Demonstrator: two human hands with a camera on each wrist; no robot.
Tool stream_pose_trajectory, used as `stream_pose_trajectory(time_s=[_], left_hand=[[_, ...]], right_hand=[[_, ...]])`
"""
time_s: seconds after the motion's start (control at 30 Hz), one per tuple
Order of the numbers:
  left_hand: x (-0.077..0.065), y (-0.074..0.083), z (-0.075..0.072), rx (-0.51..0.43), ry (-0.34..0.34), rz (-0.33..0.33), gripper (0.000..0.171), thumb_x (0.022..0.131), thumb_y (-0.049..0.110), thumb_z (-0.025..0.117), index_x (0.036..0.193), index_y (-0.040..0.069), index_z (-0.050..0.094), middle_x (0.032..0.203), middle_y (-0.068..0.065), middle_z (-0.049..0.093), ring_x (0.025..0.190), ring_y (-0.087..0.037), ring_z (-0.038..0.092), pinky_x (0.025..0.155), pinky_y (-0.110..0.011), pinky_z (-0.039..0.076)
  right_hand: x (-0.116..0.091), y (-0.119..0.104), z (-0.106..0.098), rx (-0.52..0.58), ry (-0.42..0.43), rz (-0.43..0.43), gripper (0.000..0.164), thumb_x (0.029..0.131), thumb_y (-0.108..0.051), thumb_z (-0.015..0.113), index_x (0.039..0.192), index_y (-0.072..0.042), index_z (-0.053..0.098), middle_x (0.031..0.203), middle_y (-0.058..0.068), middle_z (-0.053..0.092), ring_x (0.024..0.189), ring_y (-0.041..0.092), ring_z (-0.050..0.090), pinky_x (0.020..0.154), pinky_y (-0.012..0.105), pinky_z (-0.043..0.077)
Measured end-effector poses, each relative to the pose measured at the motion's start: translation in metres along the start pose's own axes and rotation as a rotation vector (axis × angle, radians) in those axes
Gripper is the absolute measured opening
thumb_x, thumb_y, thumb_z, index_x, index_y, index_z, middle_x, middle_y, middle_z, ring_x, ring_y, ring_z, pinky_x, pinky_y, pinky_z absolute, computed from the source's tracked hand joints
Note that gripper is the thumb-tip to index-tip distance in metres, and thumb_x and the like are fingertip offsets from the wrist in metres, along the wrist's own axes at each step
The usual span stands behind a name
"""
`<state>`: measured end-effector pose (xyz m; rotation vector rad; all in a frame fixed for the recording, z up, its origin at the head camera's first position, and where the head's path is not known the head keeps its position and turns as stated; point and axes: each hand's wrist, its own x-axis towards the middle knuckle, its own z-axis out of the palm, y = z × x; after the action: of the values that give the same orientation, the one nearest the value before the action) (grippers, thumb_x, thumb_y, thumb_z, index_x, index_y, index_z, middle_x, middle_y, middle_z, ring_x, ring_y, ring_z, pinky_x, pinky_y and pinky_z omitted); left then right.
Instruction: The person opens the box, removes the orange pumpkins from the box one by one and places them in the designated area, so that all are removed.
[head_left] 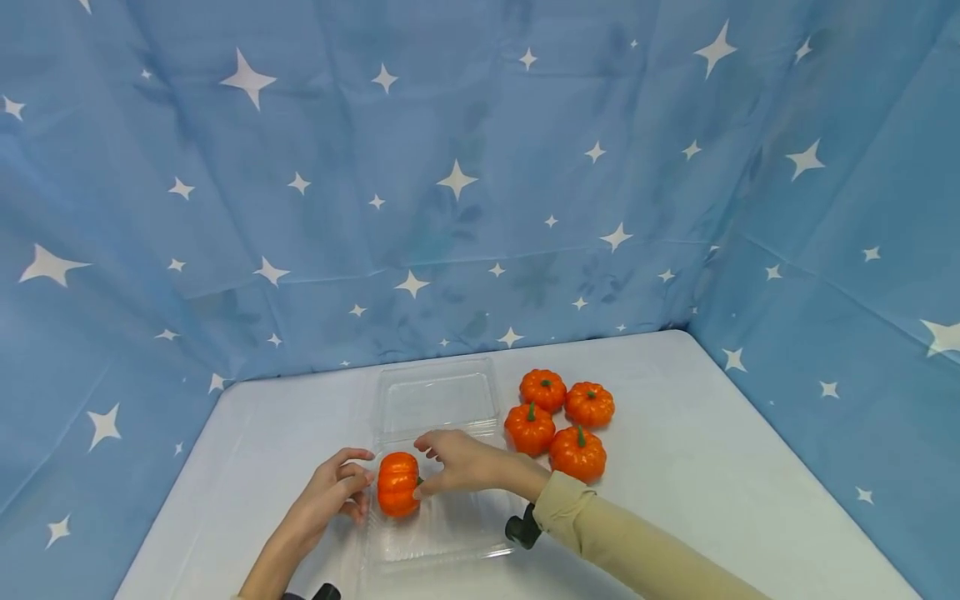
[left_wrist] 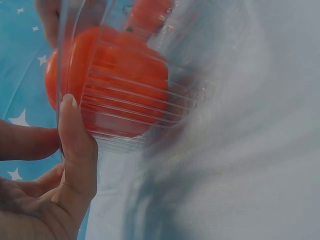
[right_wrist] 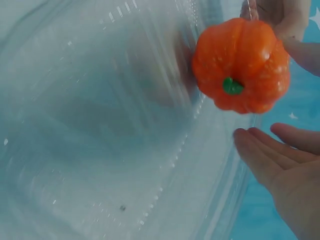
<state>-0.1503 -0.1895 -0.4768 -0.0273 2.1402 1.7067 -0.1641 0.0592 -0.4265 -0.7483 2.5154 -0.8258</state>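
A clear plastic container (head_left: 450, 533) lies on the table with its lid folded back behind it. An orange toy pumpkin (head_left: 397, 483) with a green stem (right_wrist: 232, 86) sits at the container's left side, tipped so that the stem faces right. At the left wall, my left hand (head_left: 330, 496) pinches the plastic rim (left_wrist: 62, 80) between thumb and finger. My right hand (head_left: 468, 462) hovers over the container beside the pumpkin, its fingers loosely extended. In the right wrist view a gap shows between its fingertips (right_wrist: 241, 135) and the pumpkin.
Several more orange pumpkins (head_left: 577, 454) stand in a group on the white table (head_left: 712, 467), right of the container. The transparent lid (head_left: 438, 402) lies flat toward the back. Blue star-patterned curtains (head_left: 480, 208) border the table behind and on both sides.
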Motion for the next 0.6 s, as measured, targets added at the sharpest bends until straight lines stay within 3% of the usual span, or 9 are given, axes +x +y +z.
stream_pose_trajectory(time_s=[0.13, 0.33, 0.6], left_hand=[[0.0, 0.001, 0.0, -0.014, -0.004, 0.003, 0.049, 0.101, 0.01, 0.06, 0.142, -0.007, 0.04, 0.081, -0.004, 0.061, 0.058, -0.017, 0.057, 0.052, -0.029, 0.056], [0.0, 0.002, -0.001, -0.029, -0.004, 0.01, 0.049, 0.101, 0.009, 0.059, 0.142, -0.008, 0.039, 0.081, -0.005, 0.061, 0.058, -0.016, 0.057, 0.052, -0.03, 0.057], [0.0, 0.001, -0.001, -0.036, -0.021, 0.026, 0.048, 0.102, 0.009, 0.058, 0.142, -0.007, 0.039, 0.08, -0.005, 0.06, 0.058, -0.017, 0.057, 0.052, -0.029, 0.056]], right_hand=[[0.007, -0.006, 0.005, -0.041, -0.048, 0.046, 0.073, 0.086, -0.036, 0.084, 0.144, -0.003, 0.054, 0.134, 0.009, 0.067, 0.114, 0.017, 0.065, 0.094, 0.025, 0.056], [0.015, -0.01, 0.013, -0.091, -0.064, 0.084, 0.084, 0.082, -0.039, 0.087, 0.149, -0.004, 0.05, 0.133, 0.005, 0.068, 0.117, 0.014, 0.064, 0.099, 0.03, 0.056], [0.023, -0.009, 0.02, -0.079, -0.062, 0.01, 0.069, 0.079, -0.032, 0.09, 0.135, -0.008, 0.056, 0.119, -0.003, 0.068, 0.102, 0.005, 0.062, 0.095, 0.021, 0.053]])
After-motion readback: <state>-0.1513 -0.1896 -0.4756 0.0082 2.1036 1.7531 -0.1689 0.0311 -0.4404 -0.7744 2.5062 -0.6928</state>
